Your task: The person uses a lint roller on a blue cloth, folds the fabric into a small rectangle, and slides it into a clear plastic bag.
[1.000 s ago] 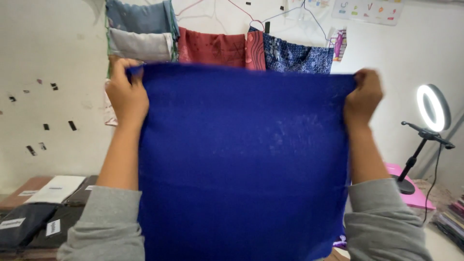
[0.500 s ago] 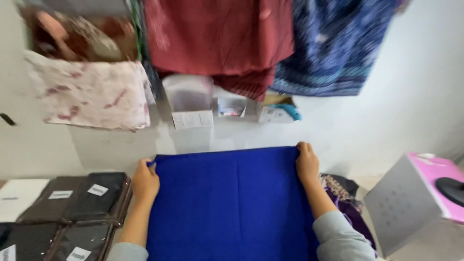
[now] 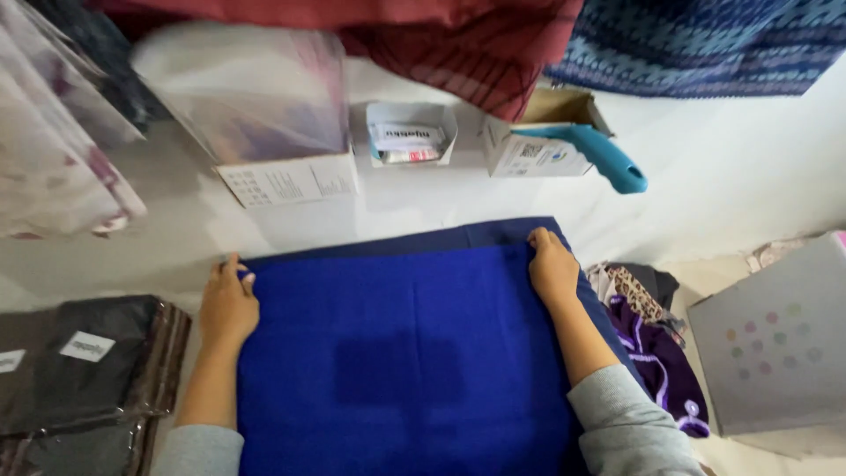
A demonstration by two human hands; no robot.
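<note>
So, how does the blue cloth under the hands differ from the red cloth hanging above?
The blue cloth lies flat and smooth on the surface, while the red cloth hangs down in folds. The blue cloth is plain; the red cloth shows a faint line pattern. The left hand and right hand press the blue cloth's far corners; nothing touches the red cloth. Both are fabric.
</note>
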